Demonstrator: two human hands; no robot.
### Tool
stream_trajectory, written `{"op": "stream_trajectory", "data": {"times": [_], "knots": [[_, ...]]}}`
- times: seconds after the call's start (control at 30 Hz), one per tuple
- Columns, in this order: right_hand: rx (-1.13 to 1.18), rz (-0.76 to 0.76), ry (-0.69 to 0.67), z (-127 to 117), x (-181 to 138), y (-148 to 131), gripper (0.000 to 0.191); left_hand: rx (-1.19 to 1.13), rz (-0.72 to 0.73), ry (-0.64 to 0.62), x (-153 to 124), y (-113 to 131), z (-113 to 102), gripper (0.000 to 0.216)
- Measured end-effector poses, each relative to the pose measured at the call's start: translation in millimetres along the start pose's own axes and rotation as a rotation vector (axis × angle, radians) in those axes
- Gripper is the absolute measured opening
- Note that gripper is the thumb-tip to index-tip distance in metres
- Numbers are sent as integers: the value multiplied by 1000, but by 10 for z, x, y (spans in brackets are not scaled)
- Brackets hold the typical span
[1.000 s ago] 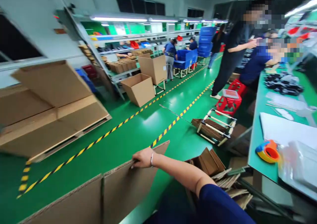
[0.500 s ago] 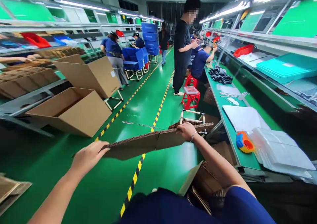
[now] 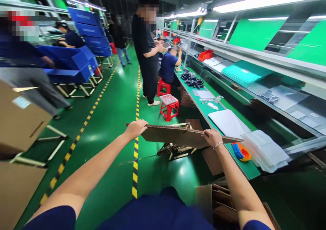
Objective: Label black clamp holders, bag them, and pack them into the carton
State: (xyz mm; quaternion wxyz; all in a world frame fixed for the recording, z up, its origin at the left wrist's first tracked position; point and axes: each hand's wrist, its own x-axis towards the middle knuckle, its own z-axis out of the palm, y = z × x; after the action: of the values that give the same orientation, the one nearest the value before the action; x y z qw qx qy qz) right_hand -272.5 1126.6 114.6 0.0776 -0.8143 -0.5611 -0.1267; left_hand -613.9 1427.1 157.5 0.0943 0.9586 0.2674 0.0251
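Observation:
A flattened cardboard box point(image 3: 173, 135) is held out in front of me, its corrugated edge facing up. My left hand point(image 3: 136, 128) grips the top edge near its left end, fingers over the far side. Farther right, my right hand point(image 3: 212, 137), with a bracelet at the wrist, is closed on the same edge, and the cardboard's right end sticks out past it toward the bench. Below and behind the cardboard stands a low frame of pale tubes point(image 3: 182, 154) with brown cardboard pieces on it, partly hidden.
On the right, a green bench point(image 3: 195, 99) carries plastic bags point(image 3: 265, 150) and an orange-and-blue tape dispenser point(image 3: 241, 152). An open carton of cardboard point(image 3: 203, 197) sits by my right side. Ahead are a red stool point(image 3: 169, 109) and a standing person point(image 3: 146, 53). Large cartons point(image 3: 28, 118) stand left.
My view has swung to the right. The cardboard has moved toward the bench and tube frame, still in both hands, and now tilts down to the right.

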Motion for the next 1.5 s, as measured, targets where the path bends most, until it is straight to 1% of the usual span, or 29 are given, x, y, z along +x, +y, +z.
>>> {"op": "stream_trajectory", "data": {"times": [0.1,0.17,0.27,0.33,0.43,0.53,0.57,0.6,0.63,0.73,0.77,0.8,0.83,0.9,0.97,1.0,1.03,1.1,1.17,1.2,1.23,1.27,1.3,1.37,1.4,1.43,1.47,1.5], "knots": [[-32,69,7,151,271,132,19,-60,97,-130,960,-125,30,35],[-42,92,21,267,495,254,18,-107,141,-244,1555,-200,16,40],[-41,110,56,414,869,484,16,-203,203,-457,2317,-304,-70,41],[-35,98,89,496,1087,617,24,-270,235,-595,2698,-347,-156,40],[-48,78,181,627,1285,711,41,-350,247,-784,3103,-358,-301,46],[-51,145,253,766,1339,711,40,-443,184,-986,3415,-326,-436,52],[-39,178,262,805,1344,708,38,-465,173,-1027,3515,-312,-467,53],[-21,207,271,837,1351,708,35,-459,186,-1034,3616,-297,-486,53],[2,227,282,862,1367,710,33,-400,227,-986,3717,-282,-490,52],[104,245,316,889,1492,725,30,-57,372,-677,4006,-227,-403,49],[146,259,323,879,1559,729,30,48,404,-597,4096,-207,-355,47],[185,286,326,857,1632,730,30,121,425,-549,4188,-186,-308,45],[215,326,332,819,1703,727,32,158,443,-531,4285,-166,-273,42],[238,420,358,690,1808,701,41,182,483,-510,4517,-125,-263,38],[220,484,390,494,1830,637,50,184,505,-453,4815,-72,-348,38],[219,485,390,383,1808,590,52,175,505,-419,4982,-36,-414,39],[230,465,372,275,1770,537,52,162,499,-384,5150,9,-482,41],[275,384,268,114,1668,427,52,119,473,-323,5444,124,-572,45],[308,332,110,81,1568,339,54,53,448,-293,5614,263,-546,45],[309,348,49,119,1525,307,56,9,441,-292,5642,331,-486,44],[301,398,23,186,1489,284,56,-45,438,-299,5636,393,-405,41],[288,476,40,274,1458,266,54,-104,437,-311,5605,443,-314,39],[271,575,97,369,1431,254,48,-169,440,-327,5559,481,-224,37],[249,830,275,544,1393,238,28,-312,448,-370,5464,521,-83,37],[279,969,363,608,1379,234,34,-386,450,-401,5428,531,-41,38],[367,1091,424,649,1369,232,48,-459,449,-437,5402,541,-17,41],[511,1191,457,667,1361,232,60,-532,446,-478,5384,556,-7,44],[689,1265,467,662,1351,234,66,-604,441,-522,5370,580,-4,48]]}}
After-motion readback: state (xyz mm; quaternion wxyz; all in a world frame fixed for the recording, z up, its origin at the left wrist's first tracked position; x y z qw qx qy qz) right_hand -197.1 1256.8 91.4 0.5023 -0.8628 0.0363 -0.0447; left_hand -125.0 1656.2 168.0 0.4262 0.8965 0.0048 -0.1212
